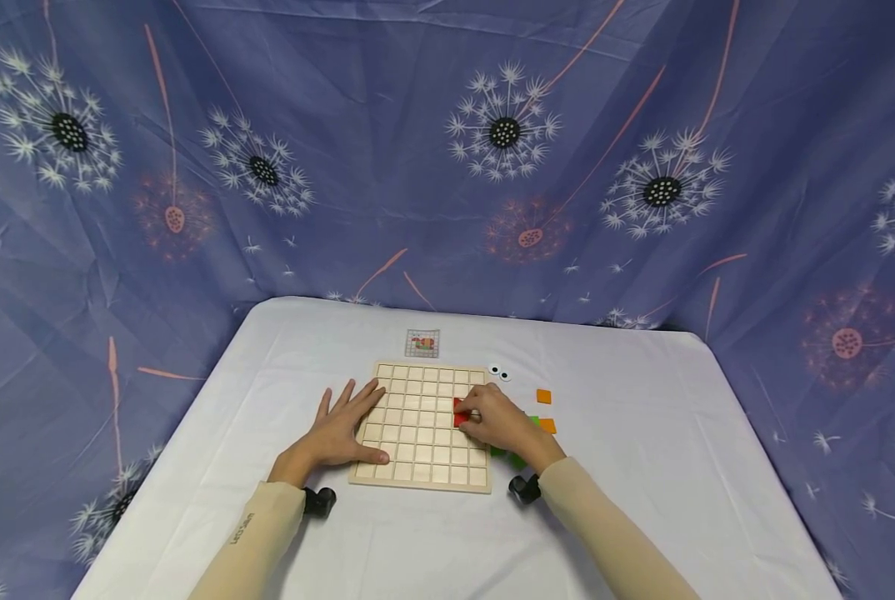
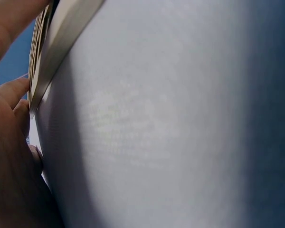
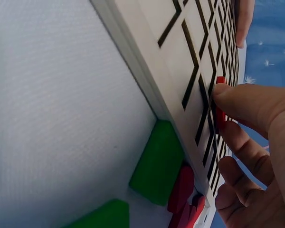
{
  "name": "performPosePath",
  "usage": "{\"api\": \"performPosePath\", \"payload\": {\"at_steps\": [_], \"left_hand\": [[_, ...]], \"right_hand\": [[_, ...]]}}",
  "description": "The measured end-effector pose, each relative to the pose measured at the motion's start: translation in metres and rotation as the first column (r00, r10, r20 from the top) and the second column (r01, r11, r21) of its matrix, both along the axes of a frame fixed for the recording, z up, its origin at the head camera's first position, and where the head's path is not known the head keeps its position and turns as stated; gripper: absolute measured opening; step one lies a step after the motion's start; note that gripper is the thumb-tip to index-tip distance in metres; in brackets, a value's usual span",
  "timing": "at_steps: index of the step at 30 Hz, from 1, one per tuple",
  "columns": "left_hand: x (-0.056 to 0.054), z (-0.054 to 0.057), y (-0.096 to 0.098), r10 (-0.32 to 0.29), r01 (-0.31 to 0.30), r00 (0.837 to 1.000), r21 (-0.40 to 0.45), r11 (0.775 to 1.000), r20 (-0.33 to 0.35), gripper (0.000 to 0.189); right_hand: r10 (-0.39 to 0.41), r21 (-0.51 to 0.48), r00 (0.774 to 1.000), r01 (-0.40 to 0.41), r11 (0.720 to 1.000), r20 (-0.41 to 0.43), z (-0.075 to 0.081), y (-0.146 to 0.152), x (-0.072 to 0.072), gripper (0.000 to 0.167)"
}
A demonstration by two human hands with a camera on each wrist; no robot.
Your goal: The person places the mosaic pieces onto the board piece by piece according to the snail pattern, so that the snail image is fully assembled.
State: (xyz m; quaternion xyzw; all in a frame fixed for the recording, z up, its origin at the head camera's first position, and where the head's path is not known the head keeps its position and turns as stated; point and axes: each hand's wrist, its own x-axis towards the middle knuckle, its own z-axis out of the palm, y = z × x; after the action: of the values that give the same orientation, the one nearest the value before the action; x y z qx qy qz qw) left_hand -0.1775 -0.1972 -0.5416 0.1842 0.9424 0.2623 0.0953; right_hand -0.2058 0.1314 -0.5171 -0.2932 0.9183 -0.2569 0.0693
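A pale wooden grid board (image 1: 417, 433) lies on the white table. My left hand (image 1: 340, 433) rests spread along its left edge, fingertips and thumb on the frame and outer squares. In the left wrist view, that hand (image 2: 12, 156) shows beside the board's edge (image 2: 61, 42). Over the board's right side, my right hand (image 1: 498, 419) holds a red tile (image 1: 459, 419). Seen from the right wrist, the thumb and a finger of the right hand (image 3: 256, 137) pinch the small red tile (image 3: 220, 111) at the grid. The hand partly covers this tile.
Green tiles (image 3: 159, 161) and red pieces (image 3: 180, 190) lie against the board's right edge, partly hidden by the right hand. Orange tiles (image 1: 543, 397) lie farther right. Two googly eyes (image 1: 500, 372) sit near the upper right corner. A small picture card (image 1: 422, 343) lies behind the board.
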Motion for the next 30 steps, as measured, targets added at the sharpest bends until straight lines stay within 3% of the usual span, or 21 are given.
{"api": "performPosePath", "payload": {"at_steps": [12,23,30], "left_hand": [[0.0,0.0,0.0,0.0,0.0,1.0,0.009,1.0,0.009,0.122],[0.0,0.0,-0.001,-0.002,0.002,1.0,0.002,1.0,0.005,0.122],[-0.001,0.001,-0.003,-0.015,0.015,0.999,-0.012,1.0,0.032,0.12]], "right_hand": [[-0.008,-0.021,0.999,0.009,1.0,0.033,0.0,0.0,0.0,0.025],[-0.154,-0.15,0.988,0.157,0.976,0.032,-0.007,0.023,0.011,0.042],[-0.277,-0.242,0.959,0.285,0.927,0.069,-0.008,0.049,0.025,0.048]]}}
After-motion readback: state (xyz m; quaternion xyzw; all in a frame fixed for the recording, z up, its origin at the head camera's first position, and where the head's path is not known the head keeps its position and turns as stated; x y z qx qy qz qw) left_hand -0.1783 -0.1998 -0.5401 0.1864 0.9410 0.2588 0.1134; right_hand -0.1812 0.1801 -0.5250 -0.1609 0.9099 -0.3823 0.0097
